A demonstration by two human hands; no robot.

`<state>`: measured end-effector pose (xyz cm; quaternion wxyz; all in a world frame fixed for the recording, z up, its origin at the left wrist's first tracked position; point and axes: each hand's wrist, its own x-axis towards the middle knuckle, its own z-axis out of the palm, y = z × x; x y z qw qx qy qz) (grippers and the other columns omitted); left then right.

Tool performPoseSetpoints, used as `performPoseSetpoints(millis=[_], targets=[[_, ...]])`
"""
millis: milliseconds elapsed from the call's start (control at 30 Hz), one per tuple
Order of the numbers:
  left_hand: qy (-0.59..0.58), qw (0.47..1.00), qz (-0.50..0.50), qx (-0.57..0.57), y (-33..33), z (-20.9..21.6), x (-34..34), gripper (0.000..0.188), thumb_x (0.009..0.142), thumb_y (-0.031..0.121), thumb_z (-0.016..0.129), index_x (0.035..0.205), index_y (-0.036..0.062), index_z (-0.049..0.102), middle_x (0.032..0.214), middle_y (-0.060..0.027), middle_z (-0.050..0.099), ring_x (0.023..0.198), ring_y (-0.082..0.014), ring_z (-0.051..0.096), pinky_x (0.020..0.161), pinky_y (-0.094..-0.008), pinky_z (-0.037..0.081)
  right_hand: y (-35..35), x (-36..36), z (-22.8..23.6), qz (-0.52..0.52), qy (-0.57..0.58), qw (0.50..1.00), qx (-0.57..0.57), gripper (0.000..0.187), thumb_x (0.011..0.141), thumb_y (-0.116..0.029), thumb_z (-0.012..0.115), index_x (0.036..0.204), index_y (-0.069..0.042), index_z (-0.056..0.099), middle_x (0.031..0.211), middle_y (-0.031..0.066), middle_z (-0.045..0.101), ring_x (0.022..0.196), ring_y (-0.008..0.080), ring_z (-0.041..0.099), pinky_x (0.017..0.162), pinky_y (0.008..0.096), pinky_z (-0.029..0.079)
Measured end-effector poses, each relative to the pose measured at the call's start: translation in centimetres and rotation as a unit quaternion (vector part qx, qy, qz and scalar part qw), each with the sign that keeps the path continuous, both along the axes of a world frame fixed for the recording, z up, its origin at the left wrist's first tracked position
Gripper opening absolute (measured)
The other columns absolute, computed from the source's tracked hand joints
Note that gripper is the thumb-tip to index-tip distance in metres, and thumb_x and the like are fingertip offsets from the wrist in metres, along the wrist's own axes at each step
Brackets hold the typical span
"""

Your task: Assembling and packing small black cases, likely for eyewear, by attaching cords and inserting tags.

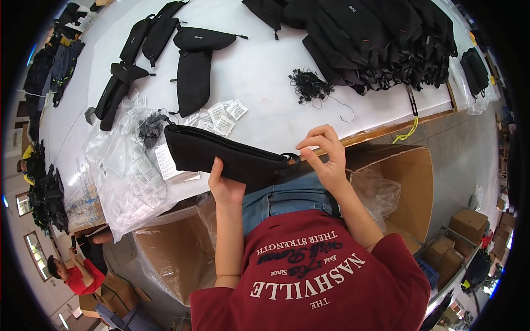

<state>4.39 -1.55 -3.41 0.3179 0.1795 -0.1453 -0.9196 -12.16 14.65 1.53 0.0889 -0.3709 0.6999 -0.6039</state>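
A black zippered pouch (221, 156) is held at the table's front edge, its zipper side up and slightly parted. My left hand (225, 185) grips its near side, thumb on the front and the other fingers hidden behind it. At the pouch's right end hangs a black loop (291, 158). Just above that loop, my right hand (330, 160) has thumb and index finger brought together in a pinch; anything between them is too small to make out. Small white printed packets (221, 118) lie behind the pouch, beside a clear plastic bag (127, 179) of similar packets.
Several black pouches (193, 77) lie at the far left of the white table (248, 77). A large black pile of pouches (381, 44) and a tangle of black cords (310, 85) are at the right. Open cardboard boxes (417, 182) stand below the edge. Another person (83, 276) sits lower left.
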Motion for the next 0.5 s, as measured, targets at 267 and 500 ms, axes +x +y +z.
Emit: performPoseSetpoints(millis=[267,500], targets=[[-0.036,0.995,-0.021,-0.086,1.0,1.1,-0.1,0.049,0.086,0.023,0.063,0.127,0.0014,0.048,0.115,-0.0098,0.060,0.105,-0.0261,0.059,0.097,-0.0410,0.045,-1.2,-1.0,3.2,0.127,0.022,0.990,0.060,0.019,0.086,-0.018,0.062,0.097,-0.005,0.070,0.092,0.0068,0.056,0.090,0.0191,0.052,0.082,0.0294,0.041],[-0.192,0.954,-0.194,-0.127,2.9,6.0,-2.2,0.042,0.077,0.013,0.071,0.112,-0.0035,0.057,0.097,-0.0099,0.065,0.083,-0.0165,0.065,0.074,-0.0276,0.053,-3.7,-1.5,4.2,0.081,-0.041,0.996,-0.022,0.023,0.085,-0.015,0.065,0.103,0.000,0.068,0.092,0.0063,0.061,0.082,0.0171,0.057,0.077,0.0281,0.044]])
